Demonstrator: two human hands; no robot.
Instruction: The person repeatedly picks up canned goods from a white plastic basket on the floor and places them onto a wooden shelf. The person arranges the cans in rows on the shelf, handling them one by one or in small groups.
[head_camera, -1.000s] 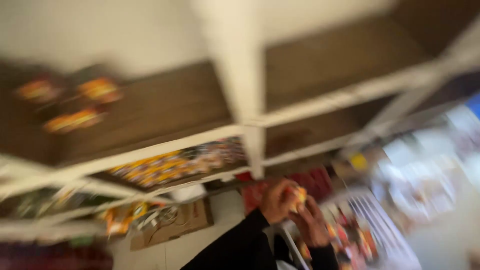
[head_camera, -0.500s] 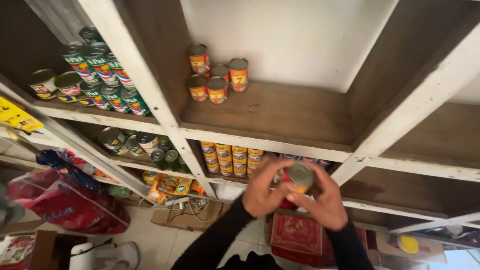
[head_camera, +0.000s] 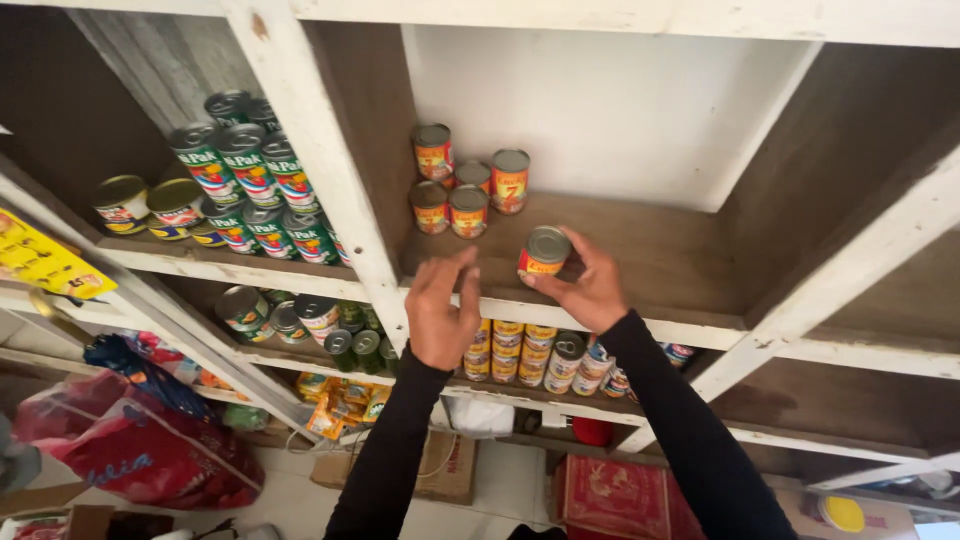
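My right hand (head_camera: 588, 285) grips a small red and yellow tin can (head_camera: 544, 251) at the front of a brown wooden shelf (head_camera: 660, 262). Just left of it, my left hand (head_camera: 442, 312) hovers with fingers spread and nothing in it, close to the shelf's front edge. Several matching red and yellow cans (head_camera: 465, 190) stand stacked in two layers further back on the same shelf, beside the white upright post (head_camera: 330, 190).
Green and blue labelled cans (head_camera: 250, 185) fill the compartment to the left. More small cans (head_camera: 530, 350) line the shelf below. A red plastic bag (head_camera: 130, 450), cardboard boxes (head_camera: 450, 465) and a red box (head_camera: 610, 498) sit on the floor. A yellow packet (head_camera: 45, 260) hangs at far left.
Both hands rose from the lower shelf level to the upper compartment. The left hand let go of the can, which my right hand now holds on the shelf.
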